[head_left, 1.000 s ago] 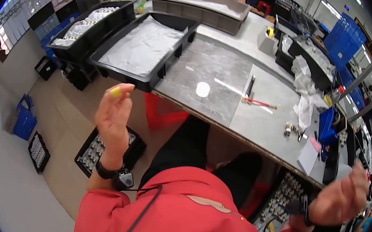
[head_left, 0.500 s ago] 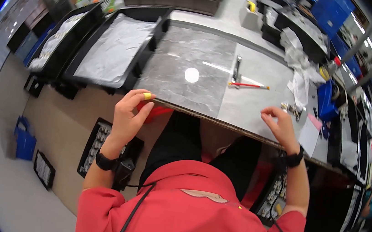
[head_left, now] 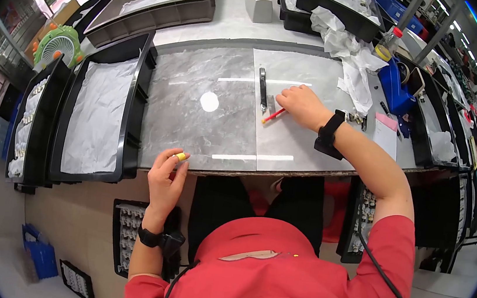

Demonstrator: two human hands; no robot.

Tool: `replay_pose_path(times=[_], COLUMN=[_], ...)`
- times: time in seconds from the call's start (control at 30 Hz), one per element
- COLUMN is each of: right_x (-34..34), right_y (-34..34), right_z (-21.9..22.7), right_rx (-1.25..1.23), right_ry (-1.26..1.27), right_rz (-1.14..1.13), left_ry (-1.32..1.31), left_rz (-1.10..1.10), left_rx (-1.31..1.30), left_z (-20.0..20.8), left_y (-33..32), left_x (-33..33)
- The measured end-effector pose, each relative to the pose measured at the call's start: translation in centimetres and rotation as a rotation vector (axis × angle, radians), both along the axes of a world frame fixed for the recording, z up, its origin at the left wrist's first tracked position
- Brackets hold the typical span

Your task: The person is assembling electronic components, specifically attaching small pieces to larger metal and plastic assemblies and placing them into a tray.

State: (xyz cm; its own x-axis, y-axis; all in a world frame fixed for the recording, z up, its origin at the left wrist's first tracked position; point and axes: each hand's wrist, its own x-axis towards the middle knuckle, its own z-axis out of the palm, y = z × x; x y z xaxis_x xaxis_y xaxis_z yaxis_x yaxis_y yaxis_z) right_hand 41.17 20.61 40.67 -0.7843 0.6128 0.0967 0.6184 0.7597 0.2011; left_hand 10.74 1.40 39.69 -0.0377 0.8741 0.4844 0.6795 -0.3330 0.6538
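Note:
My right hand is closed over a thin red pencil with a yellowish end; the rest of it is hidden under the fingers. The pencil slants across the pale right half of the work surface. Just left of that hand lies a black-and-silver utility knife, apart from the fingers. My left hand is at the table's front edge, fingers up and thumb apart from them, holding nothing I can see. A yellow wrap circles one of its fingertips.
A black tray lined with white paper stands at the left, beside a narrower filled tray. Behind are a grey bin and a tape dispenser. Crumpled white paper, small metal parts and a blue holder lie right.
My right hand has reached forward and left from the table's front edge onto the pencil, which now lies at a different slant. The whole view has shifted. My left hand stays near the edge.

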Motion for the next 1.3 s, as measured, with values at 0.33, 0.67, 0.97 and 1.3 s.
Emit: replay_pose_path(times=[0.33,0.67,0.97,1.3], right_x=[-2.5,9.8,5.6,7.5], right_y=[2.0,3.3,-10.2,-14.6], right_z=[0.0,1.1,0.7,-5.2], right_rx=[-0.087,-0.117,-0.362,-0.022], right_ry=[0.037,-0.069,0.484,1.082], right_rz=[0.333,-0.078,0.079,-0.156], left_ry=[-0.010,0.150,0.182,0.196], left_rz=[-0.064,-0.043,0.022,0.164], left_rx=[-0.011,0.189,0.191,0.244], left_z=[-2.8,-4.3,-4.9,-6.7], left_y=[3.0,3.6,3.2,3.7], left_x=[1.0,1.4,1.8,2.5])
